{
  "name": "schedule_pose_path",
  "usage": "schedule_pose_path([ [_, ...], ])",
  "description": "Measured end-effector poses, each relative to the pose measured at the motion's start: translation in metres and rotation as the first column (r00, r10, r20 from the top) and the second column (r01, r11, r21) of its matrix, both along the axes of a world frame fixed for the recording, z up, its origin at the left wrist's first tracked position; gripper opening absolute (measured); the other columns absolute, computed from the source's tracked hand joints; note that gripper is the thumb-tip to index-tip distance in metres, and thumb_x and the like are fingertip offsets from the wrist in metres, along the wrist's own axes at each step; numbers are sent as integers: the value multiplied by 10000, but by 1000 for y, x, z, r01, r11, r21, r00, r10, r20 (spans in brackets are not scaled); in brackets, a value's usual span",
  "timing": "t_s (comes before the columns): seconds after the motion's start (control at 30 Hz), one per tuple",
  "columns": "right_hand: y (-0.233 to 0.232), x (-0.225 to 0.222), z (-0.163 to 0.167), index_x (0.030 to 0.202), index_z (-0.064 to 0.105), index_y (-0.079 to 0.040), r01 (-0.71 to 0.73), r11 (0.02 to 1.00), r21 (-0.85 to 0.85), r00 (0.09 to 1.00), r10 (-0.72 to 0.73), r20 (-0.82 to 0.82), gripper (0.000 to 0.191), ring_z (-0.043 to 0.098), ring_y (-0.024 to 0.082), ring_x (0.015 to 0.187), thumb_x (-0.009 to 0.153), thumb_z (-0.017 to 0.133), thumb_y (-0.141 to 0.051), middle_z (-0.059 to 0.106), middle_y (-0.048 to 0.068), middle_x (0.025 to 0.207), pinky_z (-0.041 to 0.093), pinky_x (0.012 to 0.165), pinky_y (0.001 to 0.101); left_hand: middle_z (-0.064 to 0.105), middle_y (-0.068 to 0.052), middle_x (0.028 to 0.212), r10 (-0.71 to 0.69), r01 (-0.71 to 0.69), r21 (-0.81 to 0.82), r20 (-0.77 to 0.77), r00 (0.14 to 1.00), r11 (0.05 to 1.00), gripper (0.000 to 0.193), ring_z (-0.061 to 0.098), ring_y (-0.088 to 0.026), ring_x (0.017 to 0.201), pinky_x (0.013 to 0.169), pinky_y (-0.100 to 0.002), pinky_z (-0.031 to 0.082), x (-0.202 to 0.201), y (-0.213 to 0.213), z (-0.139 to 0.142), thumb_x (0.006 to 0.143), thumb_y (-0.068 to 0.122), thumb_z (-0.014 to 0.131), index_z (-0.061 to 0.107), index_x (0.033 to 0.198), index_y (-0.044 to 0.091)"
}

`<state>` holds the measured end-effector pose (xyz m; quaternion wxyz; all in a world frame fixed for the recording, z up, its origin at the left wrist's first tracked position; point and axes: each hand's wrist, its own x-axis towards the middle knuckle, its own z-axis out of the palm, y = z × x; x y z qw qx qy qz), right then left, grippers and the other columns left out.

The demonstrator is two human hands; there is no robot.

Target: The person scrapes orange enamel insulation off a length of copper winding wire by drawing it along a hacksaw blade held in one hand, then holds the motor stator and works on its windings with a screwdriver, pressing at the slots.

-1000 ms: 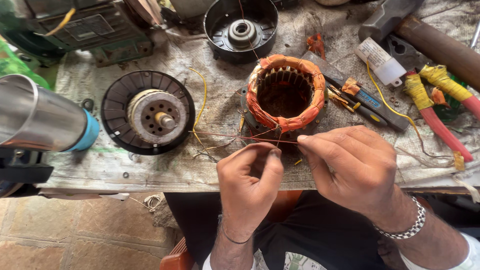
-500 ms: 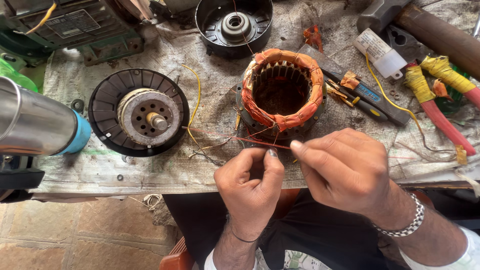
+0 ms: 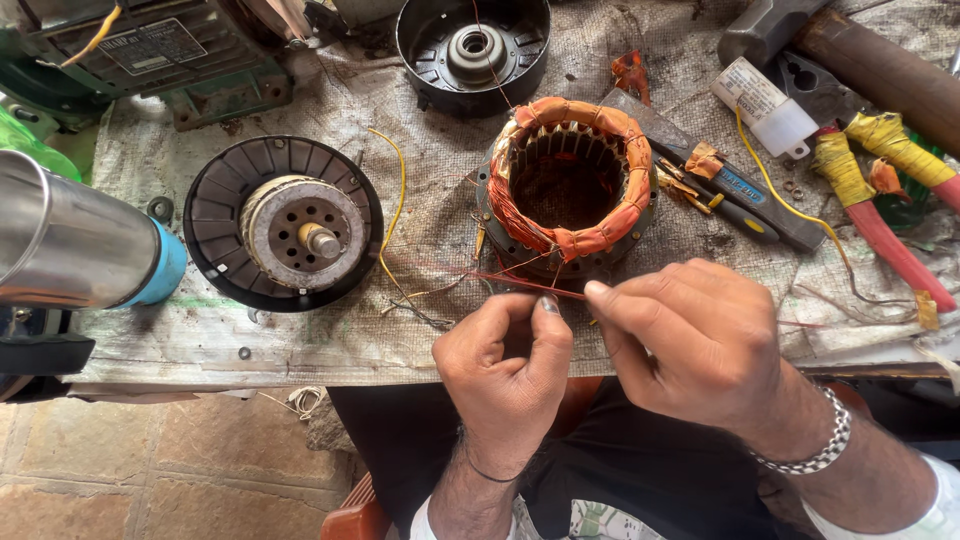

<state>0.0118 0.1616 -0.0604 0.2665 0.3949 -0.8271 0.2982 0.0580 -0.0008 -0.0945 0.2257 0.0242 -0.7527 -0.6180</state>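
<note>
A round motor stator (image 3: 566,190) with orange-wrapped copper windings stands on the bench in front of me. Thin reddish copper wires (image 3: 520,284) run from its base toward me. My left hand (image 3: 500,375) pinches these wires between thumb and forefinger just below the stator. My right hand (image 3: 690,340), with a metal bracelet on the wrist, pinches the same wires right beside the left fingertips. Both hands hover over the bench's near edge.
A black rotor fan disc (image 3: 285,222) lies left of the stator, a dark end cover (image 3: 472,50) behind it. A steel flask with blue base (image 3: 80,245) sits far left. Pliers with red and yellow taped handles (image 3: 880,210), a screwdriver (image 3: 735,195), a white capacitor (image 3: 765,105) and a hammer (image 3: 850,55) lie right.
The view has shifted a little. My hands have drawn closer together on the wires, fingertips now nearly touching; the stator and other parts have not moved on the bench.
</note>
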Motion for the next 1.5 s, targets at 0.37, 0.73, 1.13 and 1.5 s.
schedule_pose_path([
  [0.37,-1,-1,-1,928,699,-5,66,998,-5,998,-66,3,186,643,231,629,802,823,52,695,102,779,465,554,365,696,-23,670,13,-13,-8,-6,1000,1000,72,712,-76,598,529,-204,545,1,2,0,913,22,698,691,851,-12],
  [0.73,0,0,-3,948,713,1,-5,1000,12,1000,5,-22,211,651,203,610,777,825,53,696,83,761,454,525,350,694,-34,666,20,-22,-43,-40,999,999,77,720,-92,598,534,-220,558,1,2,-4,907,18,698,678,835,5],
  [1.13,4,0,-1,982,723,12,40,999,22,998,-38,-45,225,646,206,609,778,810,47,703,84,783,452,531,350,682,-35,669,21,-30,-107,-89,996,994,51,708,-86,587,522,-218,544,1,3,-5,904,13,697,677,864,-11],
  [1.5,4,3,1,959,742,12,52,998,45,993,-47,-106,190,628,191,587,792,830,32,696,76,776,425,515,334,662,-28,649,21,-31,-88,-105,994,996,49,682,-79,569,503,-219,518,1,4,-8,894,8,700,673,856,-6],
])
